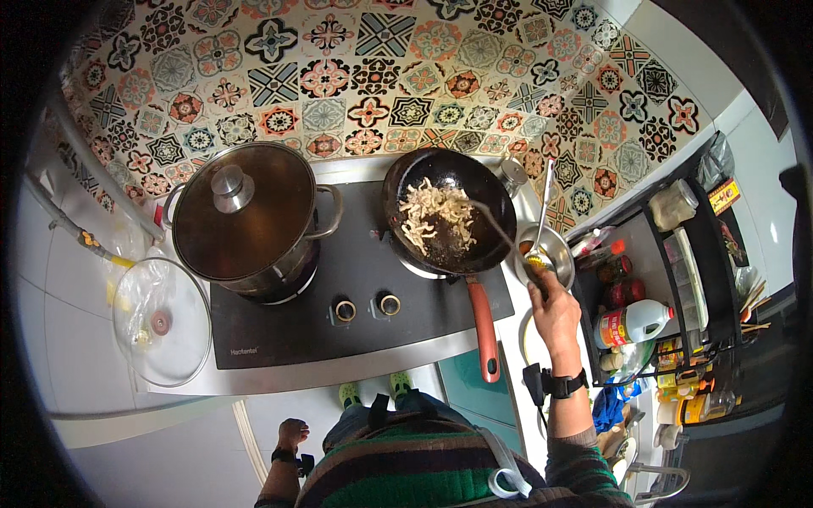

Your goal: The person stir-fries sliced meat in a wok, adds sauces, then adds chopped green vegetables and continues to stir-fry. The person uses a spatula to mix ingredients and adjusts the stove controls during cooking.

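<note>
My right hand (556, 314) grips the handle of a cooking spatula (497, 225). The spatula's far end reaches into a dark wok (489, 247), among pale cooked strips (438, 209), probably meat. The wok sits on the right burner, and its reddish handle (486, 333) points towards me. Just beyond my right hand stands a metal bowl (562, 254) with a metal spoon (544, 203) leaning in it; my hand and the spatula hide part of the bowl. Low at my side, my left hand (294, 434) hangs with curled fingers and no object visible in it.
A lidded steel pot (244, 235) occupies the left burner of the black gas hob (286, 340). Left of the hob lies a glass lid (162, 349). A small jar (511, 174) stands behind the wok. On the right, a black rack (648, 254) holds jars and a white jug (635, 324).
</note>
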The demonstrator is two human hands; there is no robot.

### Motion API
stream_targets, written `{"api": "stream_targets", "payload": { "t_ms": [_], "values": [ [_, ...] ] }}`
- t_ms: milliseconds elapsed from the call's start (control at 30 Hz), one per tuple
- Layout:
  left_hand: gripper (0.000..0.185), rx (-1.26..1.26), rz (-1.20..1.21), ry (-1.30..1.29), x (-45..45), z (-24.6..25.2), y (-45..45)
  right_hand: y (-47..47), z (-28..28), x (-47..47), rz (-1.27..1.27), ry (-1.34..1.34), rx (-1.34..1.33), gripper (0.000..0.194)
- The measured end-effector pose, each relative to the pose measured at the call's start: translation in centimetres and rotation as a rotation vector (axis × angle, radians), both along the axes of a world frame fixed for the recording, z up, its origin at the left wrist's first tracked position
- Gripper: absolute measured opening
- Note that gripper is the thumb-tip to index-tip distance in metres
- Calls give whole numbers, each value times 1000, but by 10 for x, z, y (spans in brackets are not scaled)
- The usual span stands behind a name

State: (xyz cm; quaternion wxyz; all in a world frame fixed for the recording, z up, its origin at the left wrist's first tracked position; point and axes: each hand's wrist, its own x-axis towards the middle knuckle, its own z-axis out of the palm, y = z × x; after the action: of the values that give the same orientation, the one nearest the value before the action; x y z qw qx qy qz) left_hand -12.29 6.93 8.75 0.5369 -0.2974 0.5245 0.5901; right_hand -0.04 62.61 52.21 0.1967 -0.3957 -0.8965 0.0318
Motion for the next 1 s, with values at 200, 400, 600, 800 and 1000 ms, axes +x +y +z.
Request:
{"api": "stream_targets", "payload": {
  "t_ms": [200, 400, 600, 800, 1000],
  "values": [
    [7, 85, -381, 695, 13, -11, -7, 16, -10, -43, -83, 52, -222, 28],
    [17, 149, 47, 2, 34, -21, -21, -15, 20, -16, 103, -130, -137, 28],
    [18, 176, -415, 503, 34, -31, -29, -7, 5, -4, 194, -1, -36, 30],
    [12, 2, -104, 133, 4, -12, -9, 1, -16, -45, 166, -30, -60, 34],
    [15, 57, -251, 343, 7, -38, -31, -21, 46, 33, 126, -97, -133, 31]
  ]
}}
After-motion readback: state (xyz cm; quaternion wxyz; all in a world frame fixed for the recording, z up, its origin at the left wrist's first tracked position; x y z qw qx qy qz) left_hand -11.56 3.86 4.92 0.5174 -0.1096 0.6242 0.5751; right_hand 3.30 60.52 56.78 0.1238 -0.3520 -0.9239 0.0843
